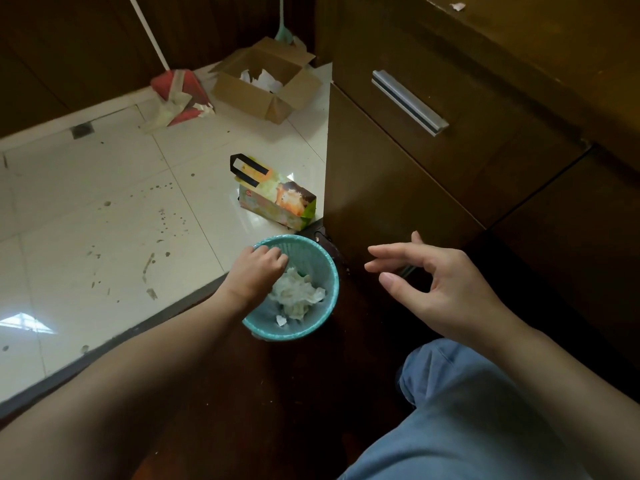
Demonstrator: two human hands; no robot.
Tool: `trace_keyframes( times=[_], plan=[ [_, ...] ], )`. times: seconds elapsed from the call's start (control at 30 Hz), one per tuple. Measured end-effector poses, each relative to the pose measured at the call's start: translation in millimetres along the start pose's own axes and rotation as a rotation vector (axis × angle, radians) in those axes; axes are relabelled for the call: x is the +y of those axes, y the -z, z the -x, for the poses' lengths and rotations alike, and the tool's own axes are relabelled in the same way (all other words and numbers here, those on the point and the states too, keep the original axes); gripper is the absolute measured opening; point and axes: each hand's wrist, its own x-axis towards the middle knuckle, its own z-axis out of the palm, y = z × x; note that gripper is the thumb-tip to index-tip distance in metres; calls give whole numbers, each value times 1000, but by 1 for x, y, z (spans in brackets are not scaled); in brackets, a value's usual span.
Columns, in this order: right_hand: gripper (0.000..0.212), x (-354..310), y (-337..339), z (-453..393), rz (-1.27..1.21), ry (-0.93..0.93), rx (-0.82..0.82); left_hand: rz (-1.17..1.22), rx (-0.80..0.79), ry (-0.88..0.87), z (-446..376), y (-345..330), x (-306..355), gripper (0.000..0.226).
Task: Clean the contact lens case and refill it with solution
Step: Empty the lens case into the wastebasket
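Observation:
No lens case or solution bottle is in view. A small teal mesh wastebasket [313, 252] stands on the dark floor by the cabinet corner, with crumpled white tissue [299, 294] inside. My left hand [256, 270] reaches into the basket from the left, its fingers curled down against the top of the tissue. Whether they grip the tissue is hidden. My right hand [440, 282] hovers to the right of the basket, fingers spread and relaxed, holding nothing.
A dark wooden cabinet [450, 161] with a metal drawer handle [408, 102] rises on the right. On the pale tiles lie a printed carton [277, 199], an open cardboard box [266, 81] and a red dustpan [180, 95]. My knee in blue trousers [467, 410] is at bottom right.

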Motion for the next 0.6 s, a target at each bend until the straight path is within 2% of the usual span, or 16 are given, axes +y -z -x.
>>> trace_keyframes(
  times=[0.13,0.27,0.33,0.4,0.47,0.57,0.6],
  plan=[
    [37,0,-1,-2,-1,-1,-5,-27,200,-7,-7,19,0,15],
    [36,2,-3,0,-7,-1,-2,-15,405,88,-12,34,-4,5],
    [36,2,-5,1,-5,-2,-4,-20,360,101,-9,30,2,12],
    [36,4,-6,2,1,1,-13,-36,209,71,0,19,13,24],
    [36,4,-6,2,8,3,-20,-30,115,105,5,15,18,26],
    [35,5,-5,0,4,6,-18,31,214,177,-1,23,13,15],
    [35,4,-5,0,0,9,-18,46,200,171,-5,27,12,13]
  ],
)
